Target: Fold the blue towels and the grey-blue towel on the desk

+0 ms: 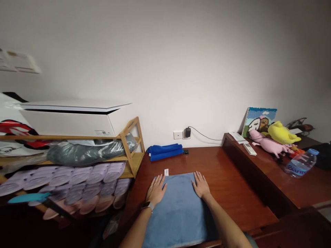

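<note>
A light blue cloth [178, 213] lies spread flat on the reddish-brown wooden desk [227, 179], reaching down to its front edge. A small white tag [166, 172] sticks out at the cloth's far left corner. My left hand [156, 190], with a watch at the wrist, rests flat on the cloth's left edge near that corner, fingers stretched out. On the far right corner my right hand [201, 185] lies flat, its fingers also extended. Neither hand grips anything. Behind the cloth, against the wall, is a folded dark blue cloth [165, 152].
To the left stands a wooden rack [133, 155] with a white box [72, 120] on top and several lilac slippers [80, 175] below. A raised desk on the right holds a plastic bottle [301, 164], plush toys [283, 132] and a remote [249, 149]. A plug [188, 132] sits in the wall.
</note>
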Demonstrator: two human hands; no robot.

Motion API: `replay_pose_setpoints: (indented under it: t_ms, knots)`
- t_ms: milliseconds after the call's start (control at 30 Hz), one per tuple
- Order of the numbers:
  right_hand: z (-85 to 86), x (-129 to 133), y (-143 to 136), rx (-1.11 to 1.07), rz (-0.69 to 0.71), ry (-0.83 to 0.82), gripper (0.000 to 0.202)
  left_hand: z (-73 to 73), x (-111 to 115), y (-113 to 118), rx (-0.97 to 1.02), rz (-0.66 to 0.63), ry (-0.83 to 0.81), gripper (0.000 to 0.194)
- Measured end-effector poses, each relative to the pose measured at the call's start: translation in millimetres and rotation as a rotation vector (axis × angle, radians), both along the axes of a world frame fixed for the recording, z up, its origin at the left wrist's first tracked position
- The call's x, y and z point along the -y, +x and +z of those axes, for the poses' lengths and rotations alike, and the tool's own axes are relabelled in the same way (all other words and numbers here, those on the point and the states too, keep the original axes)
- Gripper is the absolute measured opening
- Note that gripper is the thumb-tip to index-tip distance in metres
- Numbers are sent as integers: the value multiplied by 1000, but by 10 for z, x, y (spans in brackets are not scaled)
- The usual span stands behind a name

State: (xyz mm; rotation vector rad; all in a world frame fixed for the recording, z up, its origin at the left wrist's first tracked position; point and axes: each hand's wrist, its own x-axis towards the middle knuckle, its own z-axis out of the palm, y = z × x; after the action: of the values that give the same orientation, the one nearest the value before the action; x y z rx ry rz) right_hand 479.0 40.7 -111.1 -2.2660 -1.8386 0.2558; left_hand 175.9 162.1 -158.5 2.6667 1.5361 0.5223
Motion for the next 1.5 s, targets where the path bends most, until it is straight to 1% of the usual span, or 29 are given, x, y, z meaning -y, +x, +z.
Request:
replay_pose_setpoints:
  t_ms: [67, 233, 567, 700, 767, 800, 867, 967, 1000, 1033, 1067, 1100, 1133, 1167, 1300, 1367, 1433, 1500]
  knots:
    - [-32, -6, 39, 6, -30, -14, 71, -3, 2, 0, -7, 3, 1, 61]
    - [-93, -6, 49, -28, -19, -5, 74, -16, 1, -17, -17, 20, 11, 62]
    - [-124, -42, 71, -33, -3, 53, 70, -95, -64, 13, -7, 52, 10, 63]
    - [-119, -38, 61, -29, 1, 61, 70, -50, -44, -27, 10, 72, 14, 65]
    - [-116, -35, 53, -31, -1, 67, 69, -3, 16, 18, 26, 80, 30, 68]
    - [-114, -34, 50, -35, -2, 69, 69, 21, 65, 87, 33, 70, 41, 69]
    - [-107, -32, 47, -45, -1, 64, 69, 58, 197, 341, 40, -4, 61, 68]
    - [-94, -29, 53, -56, 5, 52, 70, 64, 411, 915, 36, -174, 58, 66]
    - [-90, -28, 57, -58, 7, 44, 70, 55, 462, 1089, 34, -207, 49, 65]
    - [-87, -26, 61, -60, 8, 37, 71, 44, 493, 1220, 33, -219, 38, 64]
    - [-86, -25, 64, -61, 11, 33, 71, 33, 503, 1290, 34, -207, 27, 63]
    - [-85, -25, 66, -62, 13, 30, 71, 23, 491, 1290, 36, -178, 17, 63]
    - [-86, -24, 66, -62, 13, 29, 71, 12, 460, 1219, 39, -137, 9, 63]
    - [-88, -23, 66, -62, 12, 28, 72, 2, 417, 1086, 43, -90, 3, 63]
    - [-81, -25, 67, -49, 2, 8, 72, -17, 234, 302, 40, 88, 1, 65]
    - [-59, -33, 70, -35, 1, -19, 72, -5, 190, 26, 19, 130, -11, 67]
    - [-23, -45, 68, -14, -1, -52, 73, 18, 180, -79, 2, 138, -28, 68]
    - [17, -49, 48, 16, -8, -78, 72, 42, 191, -61, -1, 139, -35, 69]
